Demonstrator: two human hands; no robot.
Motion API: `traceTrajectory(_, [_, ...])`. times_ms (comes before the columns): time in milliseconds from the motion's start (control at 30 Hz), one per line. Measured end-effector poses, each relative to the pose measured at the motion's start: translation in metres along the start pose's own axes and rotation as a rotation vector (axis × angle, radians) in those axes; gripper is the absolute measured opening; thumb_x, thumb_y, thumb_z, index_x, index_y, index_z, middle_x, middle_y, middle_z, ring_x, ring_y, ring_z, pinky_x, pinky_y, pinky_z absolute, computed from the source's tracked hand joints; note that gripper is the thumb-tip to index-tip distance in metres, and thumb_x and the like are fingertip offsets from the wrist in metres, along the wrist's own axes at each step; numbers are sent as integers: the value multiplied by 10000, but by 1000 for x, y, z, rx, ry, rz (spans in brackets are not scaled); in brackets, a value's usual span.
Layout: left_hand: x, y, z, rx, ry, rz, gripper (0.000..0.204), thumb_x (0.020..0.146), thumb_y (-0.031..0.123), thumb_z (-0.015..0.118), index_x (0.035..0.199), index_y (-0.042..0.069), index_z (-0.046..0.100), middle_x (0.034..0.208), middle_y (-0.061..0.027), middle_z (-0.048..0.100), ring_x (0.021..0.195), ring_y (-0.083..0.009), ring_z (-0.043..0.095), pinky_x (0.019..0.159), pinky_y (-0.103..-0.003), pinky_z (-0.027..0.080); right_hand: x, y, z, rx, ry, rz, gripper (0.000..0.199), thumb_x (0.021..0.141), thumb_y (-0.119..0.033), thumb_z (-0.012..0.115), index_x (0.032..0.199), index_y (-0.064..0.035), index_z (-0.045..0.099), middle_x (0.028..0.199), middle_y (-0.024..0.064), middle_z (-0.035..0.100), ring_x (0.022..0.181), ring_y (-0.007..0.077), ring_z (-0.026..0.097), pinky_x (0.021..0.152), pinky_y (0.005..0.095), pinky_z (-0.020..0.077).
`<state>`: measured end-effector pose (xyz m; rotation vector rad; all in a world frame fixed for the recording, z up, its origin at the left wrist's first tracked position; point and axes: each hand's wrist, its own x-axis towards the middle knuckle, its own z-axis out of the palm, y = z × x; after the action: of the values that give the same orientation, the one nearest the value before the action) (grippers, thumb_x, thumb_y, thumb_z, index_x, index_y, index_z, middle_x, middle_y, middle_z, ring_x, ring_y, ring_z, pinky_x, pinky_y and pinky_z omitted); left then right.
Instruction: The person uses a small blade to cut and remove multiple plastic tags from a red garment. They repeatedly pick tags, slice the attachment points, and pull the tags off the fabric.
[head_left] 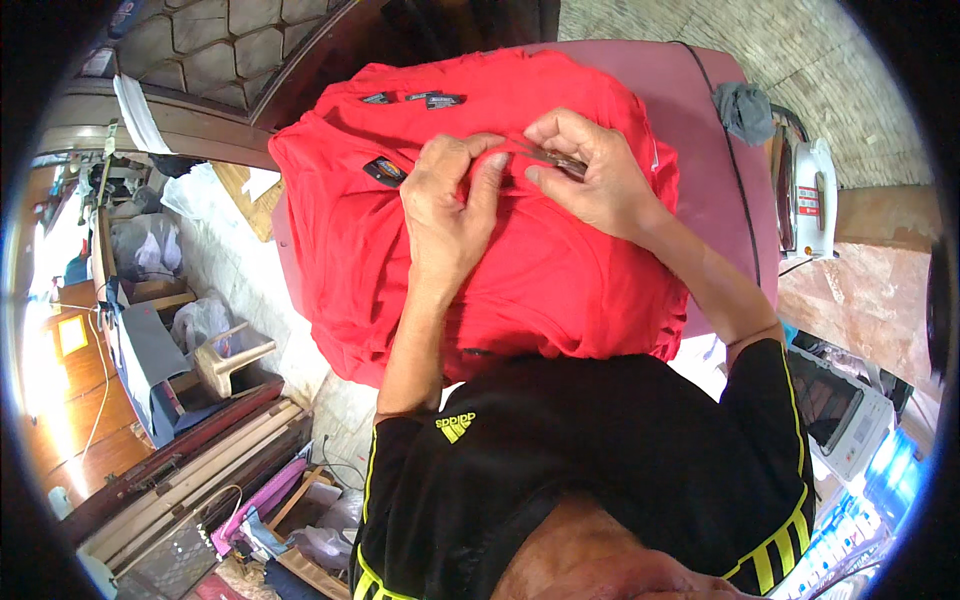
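Note:
A stack of red garments with small black labels lies on a maroon padded table. My left hand presses and pinches the top garment's fabric near its middle. My right hand holds a small metal thread clipper, its tip at the fabric beside my left fingers. Both forearms reach in from below, over my black shirt.
A white clothes iron stands at the table's right edge, with a grey cloth behind it and a cord across the table. A small wooden stool, bags and planks lie on the floor to the left. A white appliance sits lower right.

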<state>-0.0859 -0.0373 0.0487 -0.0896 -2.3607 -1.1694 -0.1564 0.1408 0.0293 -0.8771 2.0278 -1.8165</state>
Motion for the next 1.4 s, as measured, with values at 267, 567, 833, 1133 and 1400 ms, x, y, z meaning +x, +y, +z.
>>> traceTrajectory(267, [6, -27, -10, -668, -56, -261, 150, 1009, 144, 589, 1016, -2, 622, 855, -18, 610, 826, -114, 568, 804, -278, 492, 11, 7, -16, 366, -130, 164, 155, 922, -58, 552, 1016, -19, 669, 789, -78, 544, 695, -1, 452, 608, 200, 375])
traceTrajectory(567, [-14, -3, 22, -5, 83, -11, 320, 771, 39, 718, 1056, -11, 583, 903, -143, 670, 810, -317, 660, 747, -408, 521, 18, 13, -4, 92, -35, -9, 129, 925, -113, 638, 1004, -16, 672, 787, -87, 542, 682, 3, 461, 584, 207, 375])
traceTrajectory(833, [-3, -17, -1, -864, -121, -589, 197, 922, 80, 512, 993, -8, 673, 870, 44, 623, 787, -44, 514, 742, -208, 409, 20, 1, -18, 377, -145, 328, 152, 937, -218, 640, 965, -71, 673, 771, -113, 505, 715, -2, 452, 613, 204, 352])
traceTrajectory(1133, [-5, -12, -4, -772, -151, -589, 125, 889, 115, 595, 944, 34, 672, 841, 24, 638, 753, -91, 533, 737, -246, 406, 17, 1, -20, 278, -134, 290, 110, 903, -196, 661, 930, -91, 681, 748, -99, 487, 673, 15, 430, 587, 209, 330])
traceTrajectory(1400, [-41, -2, -27, -54, 35, 238, 331, 664, 209, 836, 910, 48, 685, 877, -98, 656, 881, -293, 622, 807, -422, 467, -35, -14, -21, -249, 108, -341, 415, 625, 194, 550, 886, -86, 711, 937, 41, 575, 778, 127, 557, 659, 246, 429])
